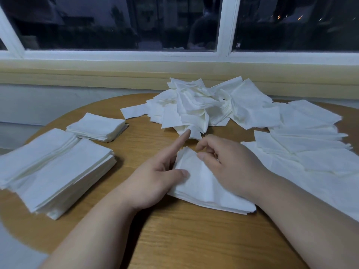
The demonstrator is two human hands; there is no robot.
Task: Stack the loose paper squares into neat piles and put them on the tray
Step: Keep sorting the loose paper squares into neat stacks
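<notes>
White tissue-thin paper squares make up the small stack (206, 189) lying on the desk (174, 239) between the two hands, its long axis running from near the left hand's fingers down and to the right toward the right forearm. The left hand (153, 183) rests at the stack's left edge, thumb laid on the top sheet, forefinger stretched out and pointing up toward the loose heap (194, 105), the other fingers tucked under or behind the paper (I cannot tell which). The right hand (231, 166) hovers over the stack's far corner, fingers curled loosely with thumb and forefinger close together, but whether they pinch a sheet cannot be told.

The heap lies straight ahead of both hands, near the left forefinger's tip, so the left hand seems the nearer for drawing the next square. More loose squares (310, 144) spread to the right, just beside the right forearm. Two finished piles sit well apart on the left: a large pile (64, 175) near the desk's edge and a smaller pile (97, 127) beyond it.

No tray is in view. No brand, label or writing can be read on anything.
</notes>
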